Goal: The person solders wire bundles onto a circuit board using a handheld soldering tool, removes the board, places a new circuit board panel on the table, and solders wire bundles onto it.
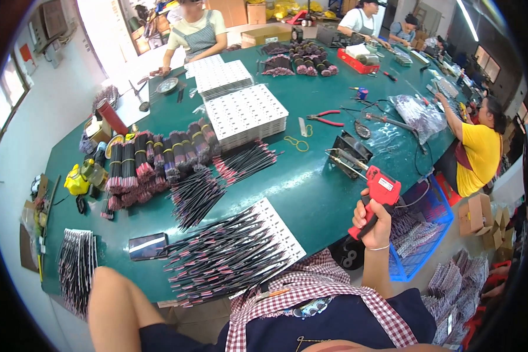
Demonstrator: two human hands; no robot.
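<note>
My right hand [374,223] is closed round the handle of a red soldering gun [383,186]. Its metal tip points left, at a dark open-sided stand [353,149]; whether they touch I cannot tell. My left arm [112,299] bends at the elbow by the table's front left edge, with its hand out of the picture. Directly in front of me lies a white printed panel [280,230], mostly covered by rows of black wires [223,252] with pinkish ends. Loose black wires [196,196] lie just beyond it.
Stacked white panels [246,111] stand mid-table beside tied wire bundles [173,155]. A phone [148,246] lies left of the wired panel, near another wired stack [76,267]. Red-handled pliers [327,119] lie farther back. A blue crate [419,258] stands at right; co-workers [478,146] sit around the table.
</note>
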